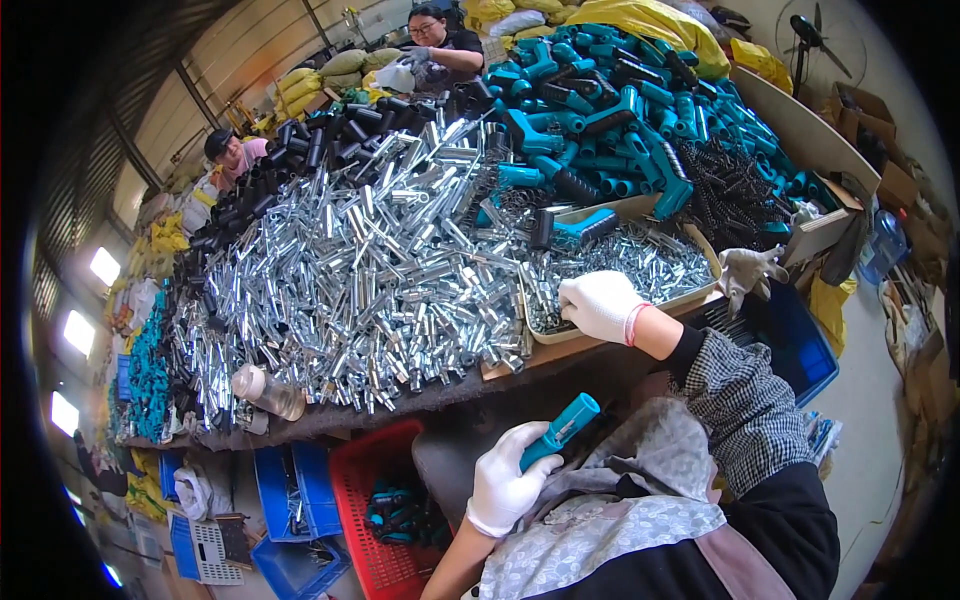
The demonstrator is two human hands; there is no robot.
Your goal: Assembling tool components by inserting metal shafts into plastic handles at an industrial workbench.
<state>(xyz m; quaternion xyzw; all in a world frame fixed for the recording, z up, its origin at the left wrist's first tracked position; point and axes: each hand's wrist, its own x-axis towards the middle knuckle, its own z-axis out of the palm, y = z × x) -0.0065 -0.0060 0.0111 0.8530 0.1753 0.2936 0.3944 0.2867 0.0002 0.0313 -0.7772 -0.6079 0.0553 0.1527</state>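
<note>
Your left hand (pixel 505 487), gloved in white, sits low in the frame just left of centre over your lap, its fingers closed around a teal plastic handle (pixel 560 430) whose open end points up and to the right. Your right hand (pixel 600 305), also gloved, reaches to the centre right of the frame, into the shallow tray (pixel 700 290) of small silvery metal parts (pixel 640 262) at the table (pixel 560 352) edge. Its fingers are curled down into the parts; you cannot tell from here whether they have pinched one yet.

This looks like the picking-up step of an assembly: the handle is ready and the right hand is fetching a part for it. The next move would call for a single part, turned the right way, carried down to the handle's open end and lined up with it.

A big heap of shiny metal tubes (pixel 360 270) fills the middle left, teal handles (pixel 610 90) pile at the upper right, and a red basket (pixel 375 500) stands below.
</note>
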